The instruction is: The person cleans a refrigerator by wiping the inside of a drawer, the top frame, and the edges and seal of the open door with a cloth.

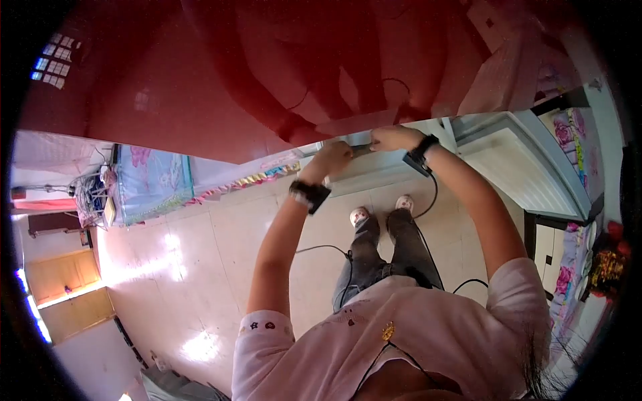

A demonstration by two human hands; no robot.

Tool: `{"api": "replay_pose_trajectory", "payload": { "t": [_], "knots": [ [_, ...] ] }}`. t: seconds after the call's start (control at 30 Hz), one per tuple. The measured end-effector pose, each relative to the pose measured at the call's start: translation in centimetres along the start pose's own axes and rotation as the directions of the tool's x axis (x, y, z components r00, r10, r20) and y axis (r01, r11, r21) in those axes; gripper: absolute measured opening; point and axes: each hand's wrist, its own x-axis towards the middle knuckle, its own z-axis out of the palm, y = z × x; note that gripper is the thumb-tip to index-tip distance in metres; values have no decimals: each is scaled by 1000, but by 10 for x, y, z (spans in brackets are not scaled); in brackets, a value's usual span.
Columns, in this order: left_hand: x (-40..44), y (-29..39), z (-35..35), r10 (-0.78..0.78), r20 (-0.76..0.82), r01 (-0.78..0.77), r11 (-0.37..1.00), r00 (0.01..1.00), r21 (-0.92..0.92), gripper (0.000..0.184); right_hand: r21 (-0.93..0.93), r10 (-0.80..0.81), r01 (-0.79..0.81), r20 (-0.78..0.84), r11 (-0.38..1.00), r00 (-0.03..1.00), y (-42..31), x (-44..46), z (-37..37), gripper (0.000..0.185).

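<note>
**Both your hands close on a dark strip beneath the red panel**

A narrow dark strip [362, 150] spans the short gap between your two hands, far out in front of you and just under the edge of a glossy red panel [167, 87]. Your left hand [332, 159] is curled into a fist at the strip's left end. Your right hand [393, 138] has its fingers folded together at the other end, so both appear to have hold of it. The exact finger placement is too small to make out.

Just beyond your shoes [359, 215], a pale ledge [381, 172] lies below your hands. The red panel looms over the far side, its lower edge close to your knuckles, and its shine mirrors your arms. To your right, a whitish ribbed panel [525, 160] stands at an angle beside your right forearm, with floral fabric [565, 277] nearer you along that side.

Each wrist wears a black band; from the right one [418, 157] a black cable [433, 200] loops down near your legs. Well to your left, a blue patterned cover [154, 184] sits beside a tangle of cords [90, 194]. Nearer, past the bright tiled floor [200, 247], is a wooden door [70, 275].
</note>
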Motion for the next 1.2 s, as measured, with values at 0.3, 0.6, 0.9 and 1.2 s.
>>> {"api": "replay_pose_trajectory", "payload": {
  "t": [0.3, 0.6, 0.9, 1.2],
  "knots": [
    [-123, 107, -11, -564, -207, 286, 660, 799, -694, 18, 475, 298, -22, -516, 880, 803, -30, -200, -12, 24],
    [-99, 76, 23, -274, 0, 224, 786, 962, -576, 25, 381, 406, -309, -208, 872, 890, 58, -192, 119, 42],
    [-78, 67, 16, -342, -96, 197, 723, 935, -662, 23, 419, 449, -283, -377, 863, 810, 63, -143, 93, 36],
    [-40, 36, -6, -314, -130, 197, 814, 940, -546, 24, 437, 459, -270, -418, 858, 784, 94, -97, 79, 32]
  ]
}}
